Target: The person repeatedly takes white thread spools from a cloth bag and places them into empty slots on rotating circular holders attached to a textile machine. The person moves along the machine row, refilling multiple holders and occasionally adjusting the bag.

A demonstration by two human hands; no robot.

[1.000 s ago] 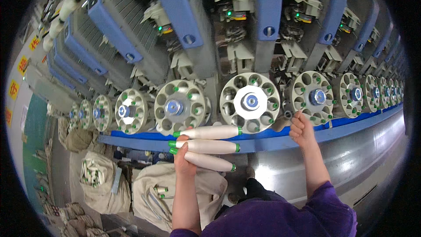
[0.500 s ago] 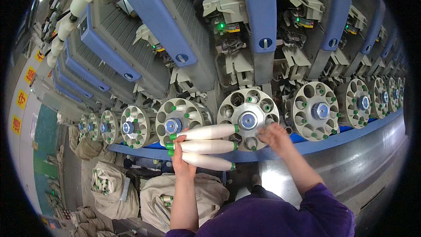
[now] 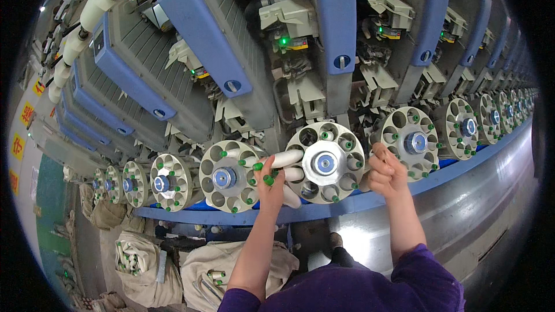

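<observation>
My left hand [image 3: 270, 188] is closed around several white yarn bobbins [image 3: 288, 158] with green tube ends. Their green ends poke out between my fingers, and their white bodies point right, by the left edge of a round bobbin magazine [image 3: 311, 177]. This magazine has a ring of pockets, a silver centre plate and a blue hub. Green-tipped bobbins stand in several of its pockets. To the right of it, my right hand [image 3: 387, 170] is raised with its fingers curled and pinched together. Whether a thread end is between them cannot be made out.
More magazines [image 3: 429, 164] line the machine on both sides, above a blue rail [image 3: 347, 201]. Blue-fronted winding units [image 3: 338, 23] rise behind. Cloth sacks of bobbins [image 3: 147, 280] stand at the lower left. A shiny metal surface [image 3: 370, 228] lies at the lower right.
My left hand has moved right and turned, so the bobbins point more away from me. My right hand has moved off the magazine's front to its right side, fingers now curled. The view has shifted slightly.
</observation>
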